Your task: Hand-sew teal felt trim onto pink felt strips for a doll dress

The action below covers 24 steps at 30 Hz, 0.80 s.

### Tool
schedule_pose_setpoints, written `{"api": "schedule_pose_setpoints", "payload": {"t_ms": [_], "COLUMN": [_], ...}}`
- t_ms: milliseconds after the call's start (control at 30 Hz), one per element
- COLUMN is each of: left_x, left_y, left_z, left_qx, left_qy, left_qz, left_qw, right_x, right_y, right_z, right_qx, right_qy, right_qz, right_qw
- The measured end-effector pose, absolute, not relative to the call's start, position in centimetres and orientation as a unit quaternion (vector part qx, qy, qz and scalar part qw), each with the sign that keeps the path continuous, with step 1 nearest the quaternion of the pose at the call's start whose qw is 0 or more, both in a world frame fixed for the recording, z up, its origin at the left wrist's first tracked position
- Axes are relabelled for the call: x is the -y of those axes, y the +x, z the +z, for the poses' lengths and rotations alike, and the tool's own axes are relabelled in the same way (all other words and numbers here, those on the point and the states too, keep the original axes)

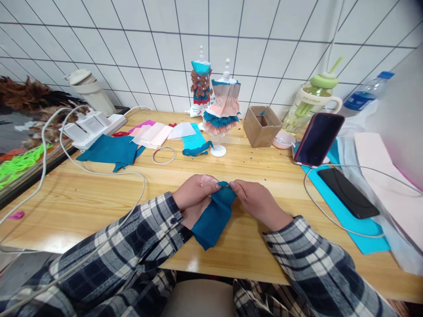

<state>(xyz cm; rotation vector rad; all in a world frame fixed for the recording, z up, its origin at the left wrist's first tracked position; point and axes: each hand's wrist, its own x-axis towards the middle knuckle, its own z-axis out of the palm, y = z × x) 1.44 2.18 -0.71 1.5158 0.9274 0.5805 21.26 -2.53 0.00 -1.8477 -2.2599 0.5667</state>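
Both hands are in front of me over the wooden table (158, 193), pinching the top edge of a piece of teal crepe paper (216, 218). My left hand (193, 193) is closed on its upper left corner and also on a pale pink piece of crepe paper (197, 212), part of which lies behind the teal one. My right hand (261, 201) grips the upper right corner between thumb and finger. Between the fingertips the top edge is bunched, and a thin dark line shows there, too small to name. The teal paper hangs down toward the table's front edge.
Beyond my hands stand two small dress forms (226, 105) (201, 83) in paper outfits. A cardboard box (263, 127) and a propped phone (319, 138) are to the right. Teal sheets (107, 150) and a bangle-like ring (164, 155) lie left, with a white cable (143, 185) crossing there.
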Motion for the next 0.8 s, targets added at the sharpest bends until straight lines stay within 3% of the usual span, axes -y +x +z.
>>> {"api": "schedule_pose_setpoints", "payload": {"t_ms": [267,800], "left_x": [-2.14,-2.09], "left_y": [1.43,1.55], "left_z": [-1.13,-0.39], "left_qx": [-0.368,-0.392], "left_qy": [0.637,0.678], "left_qz": [0.262,0.241], "left_qw": [0.625,0.574], "right_x": [2.50,2.46], "right_y": [21.37,21.21], "right_z": [-0.08,-0.13], "right_qx": [0.761,0.760], "right_qy": [-0.620,-0.628], "right_qz": [0.172,0.153], "right_qw": [0.078,0.065]}}
